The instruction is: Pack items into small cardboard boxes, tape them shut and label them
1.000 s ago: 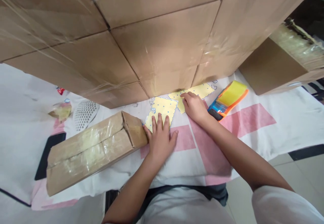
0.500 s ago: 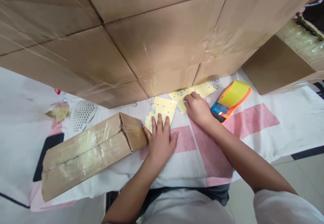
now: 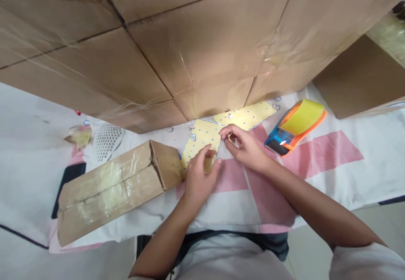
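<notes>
Two yellow sticker sheets with small blue-edged dots lie on the white and pink cloth against the wall of cardboard boxes. My left hand rests on the near sheet, fingers bent, thumb and forefinger pinching at its lower edge. My right hand hovers over the gap between the near sheet and the far sheet, its fingertips pinched together on something tiny that I cannot make out.
A long taped cardboard box lies just left of my left hand. An orange and blue tape dispenser with yellow tape sits to the right. A white perforated object and a dark phone lie at the left.
My right hand has lifted off the far sheet and moved left toward my left hand. My left hand's flat fingers have curled into a pinch. The view has shifted slightly.
</notes>
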The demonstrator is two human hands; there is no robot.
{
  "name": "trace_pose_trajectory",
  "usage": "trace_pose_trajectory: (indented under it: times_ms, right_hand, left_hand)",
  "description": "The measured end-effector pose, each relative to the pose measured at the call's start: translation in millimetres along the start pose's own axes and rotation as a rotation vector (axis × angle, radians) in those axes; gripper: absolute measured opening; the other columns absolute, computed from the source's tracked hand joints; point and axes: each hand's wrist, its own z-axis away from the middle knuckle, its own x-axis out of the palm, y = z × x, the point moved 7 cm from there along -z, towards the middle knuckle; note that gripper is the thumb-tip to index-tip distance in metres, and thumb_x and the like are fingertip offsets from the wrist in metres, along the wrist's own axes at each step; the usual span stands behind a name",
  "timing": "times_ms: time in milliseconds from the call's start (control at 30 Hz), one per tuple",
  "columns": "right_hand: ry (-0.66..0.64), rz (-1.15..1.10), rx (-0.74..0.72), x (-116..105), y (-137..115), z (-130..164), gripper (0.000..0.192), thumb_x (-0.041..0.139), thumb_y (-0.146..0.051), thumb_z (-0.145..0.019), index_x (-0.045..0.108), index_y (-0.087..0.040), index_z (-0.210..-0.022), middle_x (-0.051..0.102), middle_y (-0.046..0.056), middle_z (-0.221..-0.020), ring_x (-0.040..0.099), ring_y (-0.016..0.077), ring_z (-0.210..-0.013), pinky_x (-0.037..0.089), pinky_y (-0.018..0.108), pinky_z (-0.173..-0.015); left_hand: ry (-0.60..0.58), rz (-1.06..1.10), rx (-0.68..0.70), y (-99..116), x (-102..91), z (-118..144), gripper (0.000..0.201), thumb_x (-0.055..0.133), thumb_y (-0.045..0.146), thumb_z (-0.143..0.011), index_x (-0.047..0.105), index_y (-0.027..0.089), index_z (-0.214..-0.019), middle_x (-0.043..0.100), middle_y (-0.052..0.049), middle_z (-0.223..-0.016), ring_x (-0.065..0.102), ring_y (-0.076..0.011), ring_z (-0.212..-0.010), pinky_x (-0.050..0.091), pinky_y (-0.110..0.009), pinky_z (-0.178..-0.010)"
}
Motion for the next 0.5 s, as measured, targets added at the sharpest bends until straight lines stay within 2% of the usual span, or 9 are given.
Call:
trace_pose_trajectory:
  times_ms: [33, 100, 167, 200, 300, 367, 500]
  right_hand:
    - [-0.019, 0.006, -0.071, 6, -9, 3, 0.024, 0.048, -0.005, -0.092, 0.057, -0.022, -0.106, 0.063, 0.004, -0.098, 0.061, 0.0158, -0.091, 0.05, 0.03, -0.077]
    - [-0.05, 0.058, -0.252, 16, -28, 10, 0.025, 0.048, -0.004, -0.093, 0.058, -0.023, -0.106, 0.064, 0.004, -0.095, 0.06, 0.0168, -0.09, 0.051, 0.033, -0.08]
    - [-0.083, 0.085, -0.372, 24, -40, 16, 0.027, 0.049, -0.002, -0.093, 0.058, -0.024, -0.105, 0.065, 0.004, -0.093, 0.058, 0.0176, -0.089, 0.051, 0.034, -0.08]
    - [-0.094, 0.061, -0.379, 26, -43, 17, 0.029, 0.048, -0.001, -0.093, 0.058, -0.024, -0.106, 0.064, 0.003, -0.092, 0.058, 0.0173, -0.089, 0.052, 0.033, -0.079]
    - [-0.053, -0.085, -0.233, 19, -38, 16, 0.032, 0.044, 0.001, -0.092, 0.059, -0.023, -0.107, 0.063, 0.004, -0.096, 0.061, 0.0156, -0.091, 0.053, 0.03, -0.077]
    - [-0.006, -0.137, -0.121, 12, -32, 14, 0.027, 0.048, -0.002, -0.093, 0.061, -0.022, -0.106, 0.063, 0.005, -0.099, 0.061, 0.0154, -0.092, 0.052, 0.03, -0.077]
    - [-0.06, -0.183, 0.047, 13, -21, 12, 0.013, 0.06, -0.011, -0.09, 0.065, -0.02, -0.098, 0.066, 0.003, -0.09, 0.059, 0.013, -0.08, 0.046, 0.028, -0.069]
  left_hand:
    - [-0.017, 0.162, -0.062, -4, 0.9, -1, 0.039, 0.061, 0.045, -0.096, 0.062, 0.02, -0.126, 0.077, -0.009, -0.107, 0.072, -0.0224, -0.099, 0.055, -0.039, -0.092]
    - [-0.073, 0.433, -0.176, -12, 6.7, -1, 0.035, 0.058, 0.051, -0.097, 0.067, 0.018, -0.105, 0.074, -0.005, -0.084, 0.068, -0.0166, -0.075, 0.053, -0.028, -0.069]
    - [-0.114, 0.585, -0.242, -14, 11.7, -1, 0.037, 0.061, 0.052, -0.095, 0.065, 0.017, -0.084, 0.066, -0.001, -0.068, 0.06, -0.0122, -0.061, 0.044, -0.023, -0.057]
    - [-0.116, 0.62, -0.255, -14, 12.5, -1, 0.037, 0.064, 0.051, -0.094, 0.064, 0.017, -0.079, 0.062, 0.001, -0.063, 0.057, -0.0108, -0.057, 0.041, -0.022, -0.055]
    - [-0.059, 0.614, -0.237, -12, 8.3, -3, 0.032, 0.07, 0.046, -0.091, 0.063, 0.017, -0.079, 0.062, 0.002, -0.063, 0.058, -0.01, -0.058, 0.043, -0.021, -0.057]
    - [-0.011, 0.556, -0.198, -9, 3.3, -3, 0.031, 0.069, 0.045, -0.092, 0.061, 0.018, -0.08, 0.066, 0.001, -0.067, 0.061, -0.0107, -0.061, 0.046, -0.021, -0.061]
    - [0.01, 0.382, -0.101, -3, -1.2, 0, 0.028, 0.063, 0.042, -0.097, 0.06, 0.019, -0.081, 0.066, 0.001, -0.071, 0.061, -0.0111, -0.065, 0.048, -0.022, -0.064]
